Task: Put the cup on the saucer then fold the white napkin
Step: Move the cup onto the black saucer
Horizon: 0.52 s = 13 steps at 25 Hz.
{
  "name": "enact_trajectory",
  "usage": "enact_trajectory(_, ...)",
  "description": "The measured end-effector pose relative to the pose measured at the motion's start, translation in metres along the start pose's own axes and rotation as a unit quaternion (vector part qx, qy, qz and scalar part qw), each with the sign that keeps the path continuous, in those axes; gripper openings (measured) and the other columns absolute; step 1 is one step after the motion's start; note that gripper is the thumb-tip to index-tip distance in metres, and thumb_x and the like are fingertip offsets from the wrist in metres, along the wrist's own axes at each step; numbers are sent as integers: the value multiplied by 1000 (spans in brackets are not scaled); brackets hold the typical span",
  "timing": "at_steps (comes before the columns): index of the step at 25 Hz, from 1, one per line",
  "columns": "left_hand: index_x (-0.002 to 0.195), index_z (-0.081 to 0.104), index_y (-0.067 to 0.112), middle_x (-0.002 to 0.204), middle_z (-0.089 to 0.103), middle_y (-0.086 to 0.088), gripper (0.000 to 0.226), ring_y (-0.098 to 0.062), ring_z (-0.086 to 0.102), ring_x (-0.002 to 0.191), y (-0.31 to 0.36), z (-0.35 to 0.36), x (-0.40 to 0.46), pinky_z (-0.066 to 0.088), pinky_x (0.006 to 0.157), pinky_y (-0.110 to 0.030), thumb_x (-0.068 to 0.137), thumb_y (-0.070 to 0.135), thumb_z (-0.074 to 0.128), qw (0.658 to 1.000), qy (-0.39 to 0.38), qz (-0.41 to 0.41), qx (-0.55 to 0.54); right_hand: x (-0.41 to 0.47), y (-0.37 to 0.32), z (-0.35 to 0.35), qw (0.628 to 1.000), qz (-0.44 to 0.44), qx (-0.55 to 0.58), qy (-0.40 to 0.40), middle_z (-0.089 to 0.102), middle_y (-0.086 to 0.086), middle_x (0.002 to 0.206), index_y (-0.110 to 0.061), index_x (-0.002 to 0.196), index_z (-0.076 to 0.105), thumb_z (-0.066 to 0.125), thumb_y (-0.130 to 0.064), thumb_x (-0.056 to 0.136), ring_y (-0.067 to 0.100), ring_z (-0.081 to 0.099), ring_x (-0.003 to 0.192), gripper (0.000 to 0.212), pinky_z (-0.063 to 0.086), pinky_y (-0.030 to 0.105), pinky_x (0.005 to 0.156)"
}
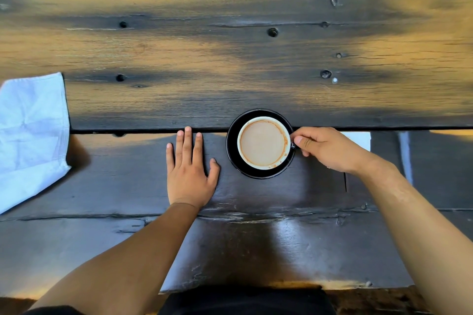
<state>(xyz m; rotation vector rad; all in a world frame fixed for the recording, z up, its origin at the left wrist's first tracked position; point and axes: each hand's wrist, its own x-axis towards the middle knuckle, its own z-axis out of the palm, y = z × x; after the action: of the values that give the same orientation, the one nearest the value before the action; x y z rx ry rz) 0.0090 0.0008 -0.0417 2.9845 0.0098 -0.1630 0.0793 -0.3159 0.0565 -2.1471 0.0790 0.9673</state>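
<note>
1. The cup (263,143), filled nearly to the rim with a milky brown drink, is seen seated on the black saucer (231,147), slightly toward the saucer's 1 o'clock side; the first part of the task is judged to be essentially complete.
2. The right hand (326,149) is closed around the cup's handle at the cup's 3 o'clock, thumb and fingers pinched together. The handle grip is judged to be kept so that the full cup is steadied and no liquid is spilled before release.
3. The left hand (190,174) is laid flat and open on the surface (256,233), fingers extended toward 12 o'clock, nothing held. It is placed just beside the saucer at its 9 o'clock, apparently as a brace, and is not seen touching the saucer.
4. The white napkin (32,135) is spread unfolded and creased at the far 9 o'clock edge of the view, well apart from both hands; its left part is cut off by the frame.
5. The folding step is judged not yet begun; a reach toward 9 o'clock is required, for which the free left hand is the better placed.
</note>
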Motion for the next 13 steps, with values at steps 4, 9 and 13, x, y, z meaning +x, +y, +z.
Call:
enact_trajectory(4,157,26,11,168,15,-11,70,-26,6,157,-1,1,0,9,126,-51,97,46,35,1000,0,-2,-2,-5,9,4,997,8,63,51,69,-8,84,-37,112,70,50,-24,103,0,54,61,25,42,18,62)
enact_trajectory(9,158,25,12,168,15,-10,70,-25,6,157,-1,1,-1,8,126,-50,97,46,35,1000,-7,-2,-5,-14,24,23,986,-11,63,155,70,-8,85,-34,103,71,59,-16,98,2,59,65,22,48,16,69)
enact_trajectory(13,159,20,13,168,12,-10,70,-25,4,157,1,-2,-2,7,126,-50,98,47,31,1000,-28,-10,0,-25,38,57,953,28,111,279,67,-15,79,-31,93,71,62,-18,95,8,64,76,16,48,22,74)
